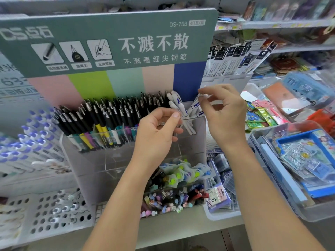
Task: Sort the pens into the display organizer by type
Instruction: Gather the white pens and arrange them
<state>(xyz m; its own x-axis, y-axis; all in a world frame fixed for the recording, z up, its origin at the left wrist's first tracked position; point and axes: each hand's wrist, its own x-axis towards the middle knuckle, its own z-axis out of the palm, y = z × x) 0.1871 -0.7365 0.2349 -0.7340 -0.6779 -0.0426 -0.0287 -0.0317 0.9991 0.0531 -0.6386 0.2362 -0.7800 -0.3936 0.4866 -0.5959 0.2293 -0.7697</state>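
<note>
At the clear display organizer [126,160], our left hand [157,131] pinches one white pen [183,113] to steady the cluster in the rightmost compartment, at one o'clock from the black-capped pens [116,113]; our right hand [223,113] grips another white pen [196,104], angling it in alongside its kind.

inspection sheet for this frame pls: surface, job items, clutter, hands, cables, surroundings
Surface: grey shelf, crowded.
Job's things: clear display organizer; black-capped pens fill its back row; white pens at the row's right end.
Clutter: mixed loose pens in the front bin.
Grippers: left hand pinches a white pen; right hand holds white pens, fingers curled.
Cables: nothing seen.
Surroundings: green display sign, perforated tray, sticker packs.
</note>
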